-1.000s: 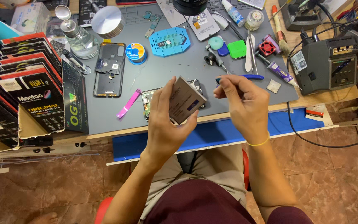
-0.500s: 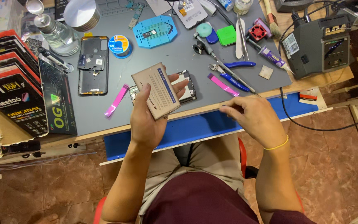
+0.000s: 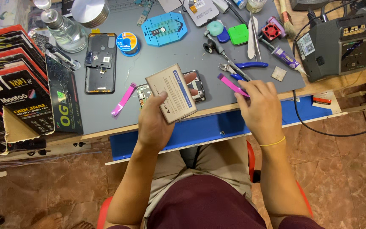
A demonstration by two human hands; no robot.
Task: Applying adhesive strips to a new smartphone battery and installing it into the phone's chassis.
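The person's left hand [image 3: 159,123] is holding a flat, beige rectangular phone battery [image 3: 171,93] up over the near edge of the grey-matted counter [image 3: 166,53], fingers wrapped round its edges, the fingertips showing past its right side. The battery is hovering just above an opened phone body [image 3: 198,87] lying on the mat. Compared with half a second ago, the right hand [image 3: 259,108] is now sitting farther up over the counter's near right part, its fingers pinching a thin pink plastic pry strip [image 3: 230,84], which is angling away to the far left. Before, that hand was hanging lower, off the counter's edge. A second pink strip [image 3: 123,99] is lying left of the opened phone. Blue-handled pliers [image 3: 244,66] are resting just beyond the right hand. A black phone back cover [image 3: 101,62] is lying to the far left.
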